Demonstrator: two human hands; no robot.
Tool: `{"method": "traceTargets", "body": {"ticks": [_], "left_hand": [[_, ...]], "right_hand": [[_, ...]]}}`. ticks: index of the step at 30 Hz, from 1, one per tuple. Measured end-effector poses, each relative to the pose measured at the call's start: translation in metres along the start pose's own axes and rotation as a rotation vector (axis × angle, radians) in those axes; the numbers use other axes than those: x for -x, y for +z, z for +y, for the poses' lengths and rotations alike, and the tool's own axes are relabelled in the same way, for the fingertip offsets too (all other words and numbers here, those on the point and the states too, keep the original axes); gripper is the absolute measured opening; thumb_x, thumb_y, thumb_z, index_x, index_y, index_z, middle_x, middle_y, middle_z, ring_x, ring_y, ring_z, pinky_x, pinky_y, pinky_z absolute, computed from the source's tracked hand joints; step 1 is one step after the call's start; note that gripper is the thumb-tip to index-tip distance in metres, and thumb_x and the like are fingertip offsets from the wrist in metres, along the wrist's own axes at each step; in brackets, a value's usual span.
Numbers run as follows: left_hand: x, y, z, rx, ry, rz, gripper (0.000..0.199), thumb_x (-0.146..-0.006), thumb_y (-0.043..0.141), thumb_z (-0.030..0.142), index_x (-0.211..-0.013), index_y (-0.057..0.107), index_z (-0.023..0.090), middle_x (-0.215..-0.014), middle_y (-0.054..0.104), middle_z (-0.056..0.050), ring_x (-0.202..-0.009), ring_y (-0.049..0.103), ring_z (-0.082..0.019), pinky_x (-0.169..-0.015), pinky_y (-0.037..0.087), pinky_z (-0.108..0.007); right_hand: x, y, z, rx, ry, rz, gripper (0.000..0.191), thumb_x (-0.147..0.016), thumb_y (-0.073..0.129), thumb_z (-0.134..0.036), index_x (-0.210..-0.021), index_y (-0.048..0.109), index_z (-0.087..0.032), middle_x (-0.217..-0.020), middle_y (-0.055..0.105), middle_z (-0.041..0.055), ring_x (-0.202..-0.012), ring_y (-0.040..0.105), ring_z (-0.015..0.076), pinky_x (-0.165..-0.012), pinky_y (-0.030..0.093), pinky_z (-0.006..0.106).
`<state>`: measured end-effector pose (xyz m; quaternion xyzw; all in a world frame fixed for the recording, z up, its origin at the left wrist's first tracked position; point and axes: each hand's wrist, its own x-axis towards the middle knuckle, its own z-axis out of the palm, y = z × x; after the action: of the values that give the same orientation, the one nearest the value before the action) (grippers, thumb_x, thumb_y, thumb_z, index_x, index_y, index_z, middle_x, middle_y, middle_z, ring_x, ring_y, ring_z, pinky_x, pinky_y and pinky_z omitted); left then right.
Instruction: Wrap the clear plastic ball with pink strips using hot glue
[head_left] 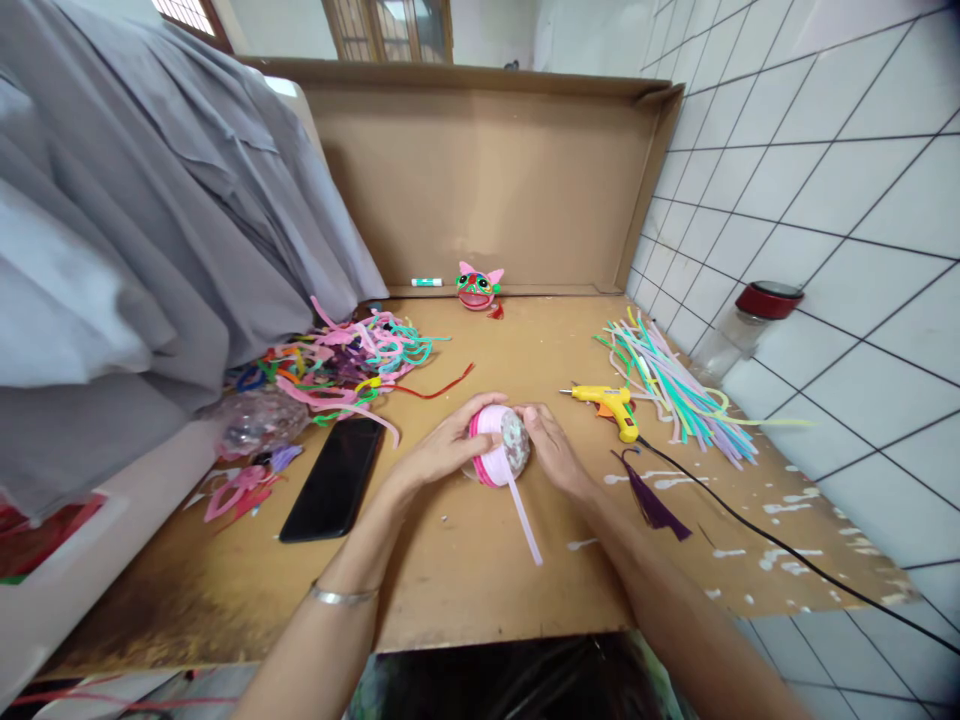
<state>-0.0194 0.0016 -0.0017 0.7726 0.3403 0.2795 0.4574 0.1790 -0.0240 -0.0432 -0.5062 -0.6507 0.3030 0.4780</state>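
Observation:
A round object (491, 462) wrapped in pink and pale lilac strips sits between my hands near the middle of the table; its right side is clear and shows a speckled filling. One lilac strip (526, 522) hangs from it toward the table's front edge. My left hand (455, 437) is closed round its left side, thumb across the wrapped strips. My right hand (553, 450) touches its right side with bent fingers; the fingertips are partly hidden behind it.
A yellow glue gun (609, 408) with a black cord and a purple tassel (654, 500) lie right, before a fuzzy-stick bundle (679, 385). Left are a black phone (332, 480) and tangled sticks (367, 350). A colourful animal-faced ornament (477, 287) and marker (427, 282) stand behind. Grey cloth (172, 190) hangs left.

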Motion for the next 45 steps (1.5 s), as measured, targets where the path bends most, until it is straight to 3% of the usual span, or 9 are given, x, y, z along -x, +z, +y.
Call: {"method": "traceTargets", "body": {"ticks": [5, 12, 20, 29, 35, 40, 45], "left_hand": [[0.001, 0.000, 0.001, -0.015, -0.005, -0.001, 0.061, -0.083, 0.058, 0.037, -0.139, 0.042, 0.020, -0.132, 0.055, -0.008, -0.114, 0.054, -0.025, -0.103, 0.044, -0.037], [0.000, 0.000, 0.003, 0.008, 0.026, -0.007, 0.062, -0.083, 0.058, 0.038, -0.140, 0.041, 0.019, -0.139, 0.051, -0.010, -0.123, 0.051, -0.026, -0.106, 0.042, -0.036], [-0.001, 0.002, 0.008, 0.020, 0.045, -0.006, 0.060, -0.082, 0.059, 0.036, -0.137, 0.044, 0.017, -0.137, 0.053, -0.011, -0.121, 0.052, -0.027, -0.105, 0.043, -0.039], [0.000, 0.001, 0.006, 0.015, 0.021, 0.004, 0.058, -0.082, 0.058, 0.036, -0.135, 0.043, 0.018, -0.132, 0.053, -0.009, -0.117, 0.052, -0.025, -0.101, 0.044, -0.034], [0.000, 0.003, 0.007, -0.002, -0.004, 0.028, 0.063, -0.079, 0.059, 0.032, -0.138, 0.041, 0.020, -0.125, 0.057, -0.007, -0.107, 0.056, -0.023, -0.094, 0.048, -0.034], [0.002, 0.004, 0.010, 0.013, 0.014, 0.042, 0.061, -0.080, 0.057, 0.032, -0.138, 0.040, 0.021, -0.129, 0.056, -0.007, -0.115, 0.054, -0.025, -0.099, 0.045, -0.037], [0.001, 0.008, 0.009, -0.019, 0.015, 0.056, 0.069, -0.077, 0.060, 0.031, -0.141, 0.036, 0.021, -0.129, 0.055, -0.008, -0.113, 0.055, -0.025, -0.100, 0.044, -0.038]], "right_hand": [[0.000, -0.001, 0.001, 0.103, -0.033, -0.015, 0.068, -0.093, 0.022, -0.069, -0.109, 0.069, -0.022, -0.111, 0.062, 0.0113, -0.111, 0.055, 0.0249, -0.103, 0.041, 0.044], [0.003, -0.002, -0.011, 0.011, -0.161, -0.066, 0.060, -0.095, 0.027, -0.064, -0.122, 0.065, -0.026, -0.120, 0.055, 0.0091, -0.126, 0.046, 0.0219, -0.111, 0.035, 0.039], [0.006, -0.002, -0.023, -0.136, -0.194, -0.056, 0.064, -0.091, 0.032, -0.070, -0.108, 0.072, -0.023, -0.121, 0.051, 0.0097, -0.125, 0.048, 0.0237, -0.111, 0.036, 0.040], [0.001, 0.002, -0.006, -0.074, -0.048, 0.018, 0.063, -0.093, 0.029, -0.069, -0.115, 0.067, -0.024, -0.117, 0.058, 0.0089, -0.118, 0.052, 0.0212, -0.109, 0.038, 0.039], [0.003, -0.001, -0.013, -0.075, -0.128, -0.028, 0.064, -0.092, 0.029, -0.069, -0.115, 0.069, -0.025, -0.122, 0.054, 0.0096, -0.126, 0.046, 0.0225, -0.111, 0.035, 0.039], [0.006, -0.003, -0.021, -0.106, -0.172, -0.070, 0.064, -0.091, 0.030, -0.071, -0.110, 0.071, -0.027, -0.130, 0.050, 0.0080, -0.130, 0.045, 0.0230, -0.113, 0.033, 0.040], [-0.001, 0.000, -0.002, -0.063, 0.019, 0.018, 0.072, -0.090, 0.023, -0.074, -0.114, 0.067, -0.022, -0.120, 0.058, 0.0108, -0.119, 0.052, 0.0236, -0.107, 0.039, 0.041]]}}
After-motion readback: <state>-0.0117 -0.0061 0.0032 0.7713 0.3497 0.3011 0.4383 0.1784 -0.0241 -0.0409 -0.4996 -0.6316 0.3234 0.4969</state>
